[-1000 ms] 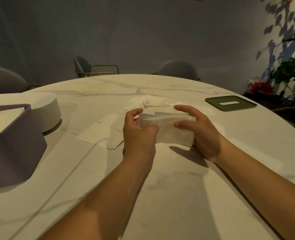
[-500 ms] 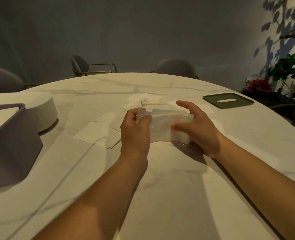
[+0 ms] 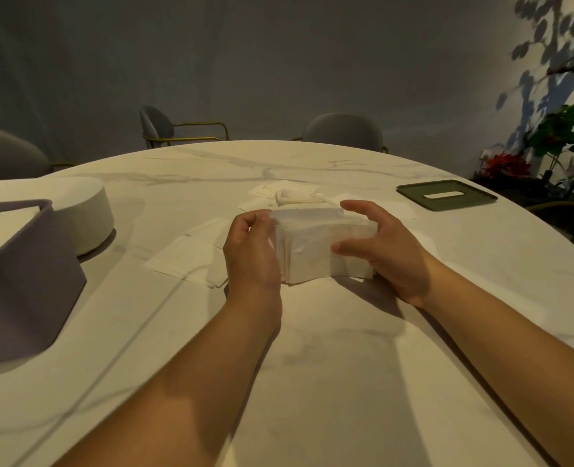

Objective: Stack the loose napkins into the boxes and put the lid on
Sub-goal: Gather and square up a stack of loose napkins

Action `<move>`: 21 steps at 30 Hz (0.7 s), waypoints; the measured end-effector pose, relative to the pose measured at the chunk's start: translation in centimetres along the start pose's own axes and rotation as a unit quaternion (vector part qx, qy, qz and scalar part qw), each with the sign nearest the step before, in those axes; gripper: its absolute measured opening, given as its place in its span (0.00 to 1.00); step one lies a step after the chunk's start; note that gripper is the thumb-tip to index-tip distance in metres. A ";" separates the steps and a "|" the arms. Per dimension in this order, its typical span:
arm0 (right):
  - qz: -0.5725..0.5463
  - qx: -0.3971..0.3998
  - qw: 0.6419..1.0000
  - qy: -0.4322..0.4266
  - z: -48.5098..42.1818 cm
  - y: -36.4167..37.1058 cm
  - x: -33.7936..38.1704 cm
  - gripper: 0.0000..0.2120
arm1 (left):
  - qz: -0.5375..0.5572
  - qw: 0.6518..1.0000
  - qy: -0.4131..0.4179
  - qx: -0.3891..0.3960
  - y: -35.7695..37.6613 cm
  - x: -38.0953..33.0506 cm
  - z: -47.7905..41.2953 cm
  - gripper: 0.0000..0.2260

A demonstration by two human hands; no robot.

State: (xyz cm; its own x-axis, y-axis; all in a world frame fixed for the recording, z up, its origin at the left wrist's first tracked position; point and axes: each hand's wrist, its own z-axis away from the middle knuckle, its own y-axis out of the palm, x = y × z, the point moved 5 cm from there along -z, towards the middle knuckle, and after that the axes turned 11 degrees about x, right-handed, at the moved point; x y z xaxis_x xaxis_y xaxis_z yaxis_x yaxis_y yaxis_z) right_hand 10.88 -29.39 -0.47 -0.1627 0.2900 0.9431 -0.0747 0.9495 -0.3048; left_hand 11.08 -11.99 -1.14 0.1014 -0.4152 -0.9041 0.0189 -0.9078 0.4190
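Both hands are on the stack (image 3: 315, 244) of napkins, standing on edge on the table (image 3: 312, 382): left hand (image 3: 250, 251) curls round its near-left end, right hand (image 3: 384, 246) clamps the other, thumb in front, fingers over the top. Loose napkins (image 3: 184, 257) lie just left of the left hand, more beyond both. The purple box (image 3: 19, 281) sits far left, apparently already holding napkins. The green lid (image 3: 447, 195) lies beyond the right hand.
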 end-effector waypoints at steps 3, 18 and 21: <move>-0.016 0.011 1.000 0.014 -0.1 0.0 -0.2 0.26 | 0.006 1.000 -0.003 -0.006 -0.2 0.1 -0.1 0.12; -0.130 -0.064 0.989 0.037 0.7 -1.5 0.9 0.09 | 0.003 0.991 0.058 -0.118 -2.9 -1.1 -1.5 0.10; -0.197 -0.010 0.980 0.028 1.1 -2.1 1.6 0.15 | 0.029 0.992 0.046 -0.115 -2.9 -0.9 -1.5 0.09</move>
State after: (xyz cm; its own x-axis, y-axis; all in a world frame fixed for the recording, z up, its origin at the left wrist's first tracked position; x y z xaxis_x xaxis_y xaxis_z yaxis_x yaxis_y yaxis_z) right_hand 9.68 -31.04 1.48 -0.0705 -0.0937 0.9931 -0.1016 0.9911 0.0863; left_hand 12.40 -8.92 -1.36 0.1980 -0.4493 -0.8711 0.2357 -0.8408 0.4873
